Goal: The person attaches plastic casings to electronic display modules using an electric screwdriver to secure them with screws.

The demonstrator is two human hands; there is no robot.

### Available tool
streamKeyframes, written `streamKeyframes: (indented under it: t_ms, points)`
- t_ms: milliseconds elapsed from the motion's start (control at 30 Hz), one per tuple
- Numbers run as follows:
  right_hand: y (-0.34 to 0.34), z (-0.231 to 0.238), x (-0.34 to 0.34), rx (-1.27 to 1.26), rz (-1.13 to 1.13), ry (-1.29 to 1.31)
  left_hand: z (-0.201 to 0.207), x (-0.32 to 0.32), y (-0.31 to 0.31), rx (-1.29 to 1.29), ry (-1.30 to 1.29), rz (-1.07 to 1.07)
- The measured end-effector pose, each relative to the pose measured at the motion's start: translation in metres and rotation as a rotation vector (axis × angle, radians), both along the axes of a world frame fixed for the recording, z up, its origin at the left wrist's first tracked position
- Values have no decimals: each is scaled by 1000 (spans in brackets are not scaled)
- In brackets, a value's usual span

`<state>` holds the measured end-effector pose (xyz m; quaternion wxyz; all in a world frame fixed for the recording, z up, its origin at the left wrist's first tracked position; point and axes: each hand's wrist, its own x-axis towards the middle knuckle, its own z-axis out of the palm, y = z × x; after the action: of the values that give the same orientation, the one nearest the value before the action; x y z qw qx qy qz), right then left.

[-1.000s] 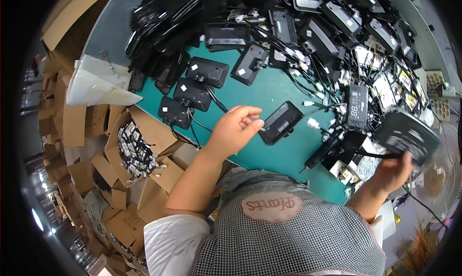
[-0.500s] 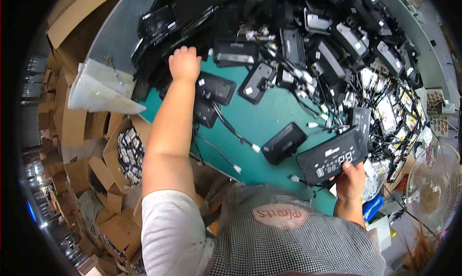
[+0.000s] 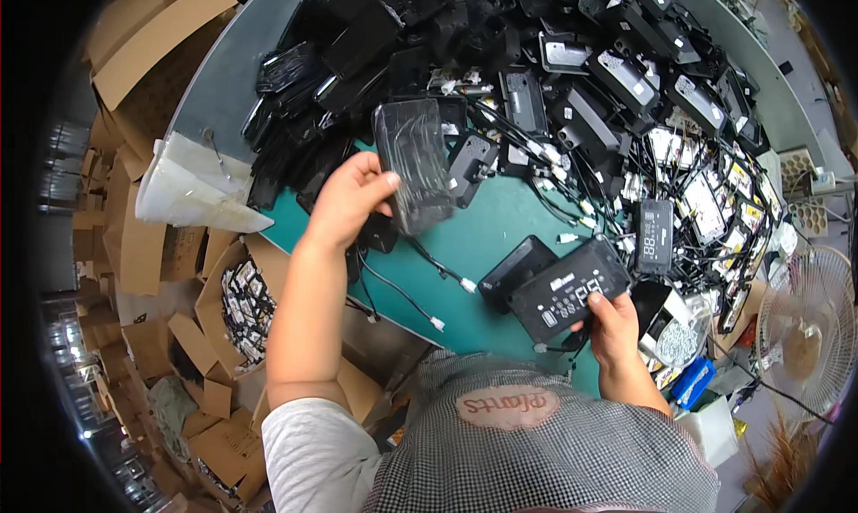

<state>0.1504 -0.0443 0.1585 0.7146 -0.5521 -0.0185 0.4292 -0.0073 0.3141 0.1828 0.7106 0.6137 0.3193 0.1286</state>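
Observation:
Pinched by its edge in my left hand is a dark, shiny rectangular panel with streaks like clear film on its face. It is held upright over the left part of the table. My right hand grips a black display unit with white printed symbols, thumb on its face and fingers underneath. Just behind that unit, a black rectangular case lies on the green tabletop, partly covered by it. Cables with white plugs lie below the left-hand panel.
Black housings are heaped across the back, dark panels at the back left. Another display unit rests by wired circuit boards on the right. A fan stands right, cardboard boxes left, with white sheeting at the table edge.
My left hand has come back from the dark pile toward me, now holding a shiny panel. My right hand has shifted left with the display unit, over part of the black case.

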Motion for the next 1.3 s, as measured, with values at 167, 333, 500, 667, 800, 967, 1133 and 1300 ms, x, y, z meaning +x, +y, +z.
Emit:
streamKeyframes:
  t_ms: [167, 333, 500, 667, 800, 967, 1133, 1300]
  points:
    - [12, -11, -16, -24, 27, 31, -7, -3, -93, -382, -329, -20]
    - [9, -27, -42, 294, 29, -117, -20, -24, -191, -700, -140, -14]
    - [-10, -23, -43, 274, 185, -175, -23, -37, -218, 179, 574, -276]
    - [-27, -25, -47, 386, 255, 13, 5, -26, -218, 1317, -94, -514]
    - [-31, -19, -51, 318, 306, 4, 0, -28, -224, 1207, -21, -608]
    - [-37, -16, -54, 234, 347, -101, 1, -28, -228, 1124, -43, -248]
    - [-32, 6, -57, 206, 400, -544, 0, -27, -244, 1102, -5, -296]
    - [-33, 8, -47, 321, 549, -431, 0, -27, -248, 1014, -37, -297]
